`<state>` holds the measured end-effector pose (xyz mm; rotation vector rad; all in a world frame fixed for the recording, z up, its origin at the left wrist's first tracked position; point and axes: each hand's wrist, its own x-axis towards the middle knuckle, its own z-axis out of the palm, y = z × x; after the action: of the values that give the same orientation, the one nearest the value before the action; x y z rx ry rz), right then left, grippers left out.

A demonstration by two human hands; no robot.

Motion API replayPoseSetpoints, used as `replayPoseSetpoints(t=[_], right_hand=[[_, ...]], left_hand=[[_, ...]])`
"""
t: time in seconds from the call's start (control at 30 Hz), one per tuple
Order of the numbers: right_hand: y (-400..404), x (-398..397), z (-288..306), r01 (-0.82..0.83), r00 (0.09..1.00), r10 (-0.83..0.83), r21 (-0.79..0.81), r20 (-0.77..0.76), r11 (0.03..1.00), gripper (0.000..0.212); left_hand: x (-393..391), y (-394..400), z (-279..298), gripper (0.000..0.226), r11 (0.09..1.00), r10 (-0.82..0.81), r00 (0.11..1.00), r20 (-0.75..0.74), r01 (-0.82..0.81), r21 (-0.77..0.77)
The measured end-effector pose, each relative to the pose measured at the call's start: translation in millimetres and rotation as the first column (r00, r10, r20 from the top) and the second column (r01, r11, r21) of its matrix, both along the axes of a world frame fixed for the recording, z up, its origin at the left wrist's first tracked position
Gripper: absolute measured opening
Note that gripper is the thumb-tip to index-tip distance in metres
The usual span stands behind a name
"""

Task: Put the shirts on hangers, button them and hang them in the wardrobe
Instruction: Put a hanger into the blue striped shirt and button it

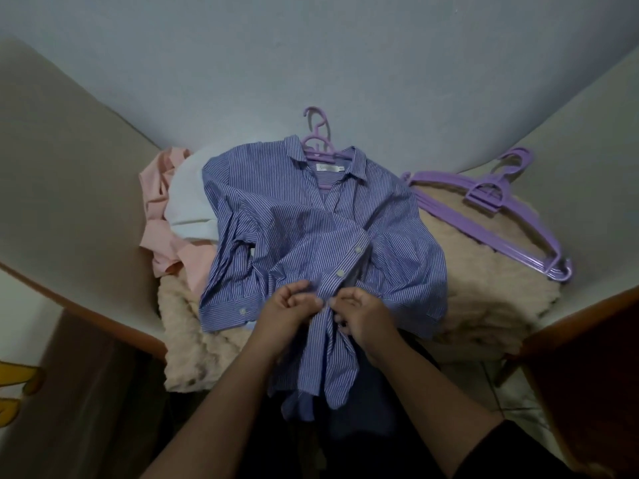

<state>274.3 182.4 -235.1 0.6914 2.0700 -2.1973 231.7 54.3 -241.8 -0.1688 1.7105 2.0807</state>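
The blue striped shirt lies face up on a fluffy beige blanket, its collar toward the wall and its hem hanging over the blanket's near edge toward the person. One purple hanger sits inside the collar, its hook pointing at the wall. The left hand and right hand meet at the shirt's front edge low down, fingers curled and pinching the cloth between them, almost touching each other. Two white buttons show on the front edge above the hands, and one more on the cuff at the left. A pink shirt and a white shirt are bunched at the striped shirt's left side, partly under it. A stack of purple hangers lies on the blanket's right part, well apart from the hands; their number cannot be told. Bare blanket shows between the shirt and that stack. Brown wooden edges close in on both sides.
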Motion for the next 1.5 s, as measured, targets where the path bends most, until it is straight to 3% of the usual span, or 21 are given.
replayPoseSetpoints(t=[0.27, 0.4, 0.57, 0.7, 0.8, 0.87, 0.93, 1.07, 1.17, 1.37, 1.5], right_hand=[[36, -74, 23, 0.131, 0.975, -0.13, -0.001, -0.179, 0.991, 0.011], [54, -123, 39, 0.156, 0.964, -0.147, 0.026, -0.22, 0.987, 0.002], [73, -188, 57, 0.172, 0.946, -0.124, 0.14, -0.299, 0.975, 0.014], [86, -228, 64, 0.184, 0.927, -0.035, 0.372, -0.373, 0.91, 0.014], [95, -254, 65, 0.197, 0.933, 0.036, 0.592, -0.358, 0.781, 0.019], [100, -266, 66, 0.133, 0.959, 0.116, 0.771, -0.259, 0.623, 0.032], [100, -276, 67, 0.026, 0.972, 0.197, 0.886, -0.131, 0.463, 0.048], [92, -292, 62, -0.122, 0.963, 0.269, 0.934, 0.029, 0.337, 0.067], [87, -293, 62, -0.13, 0.963, 0.261, 0.956, 0.06, 0.261, 0.075], [91, -265, 84, 0.088, 0.956, 0.251, 0.963, -0.153, 0.254, 0.071], [97, -234, 120, 0.248, 0.927, 0.247, 0.956, -0.281, 0.158, 0.071]], left_hand=[[-72, 30, 39, 0.035, 0.996, 0.077, 0.986, -0.151, -0.082, -0.029], [-115, 47, 61, 0.032, 0.995, 0.024, 0.959, -0.283, -0.05, -0.086], [-172, 66, 91, 0.027, 0.95, -0.013, 0.804, -0.594, -0.176, -0.258], [-214, 76, 106, 0.031, 0.766, -0.228, 0.583, -0.78, -0.387, -0.513], [-247, 80, 100, 0.045, 0.558, -0.458, 0.428, -0.779, -0.544, -0.627], [-261, 76, 94, 0.055, 0.426, -0.534, 0.475, -0.7, -0.564, -0.708], [-270, 71, 87, 0.059, 0.358, -0.545, 0.56, -0.624, -0.517, -0.777], [-269, 65, 78, 0.05, 0.422, -0.485, 0.618, -0.619, -0.455, -0.784], [-260, 58, 76, 0.045, 0.513, -0.414, 0.614, -0.672, -0.452, -0.73], [-236, 43, 98, 0.052, 0.661, -0.354, 0.554, -0.753, -0.421, -0.621], [-215, 34, 135, 0.053, 0.713, -0.325, 0.495, -0.806, -0.431, -0.552]])
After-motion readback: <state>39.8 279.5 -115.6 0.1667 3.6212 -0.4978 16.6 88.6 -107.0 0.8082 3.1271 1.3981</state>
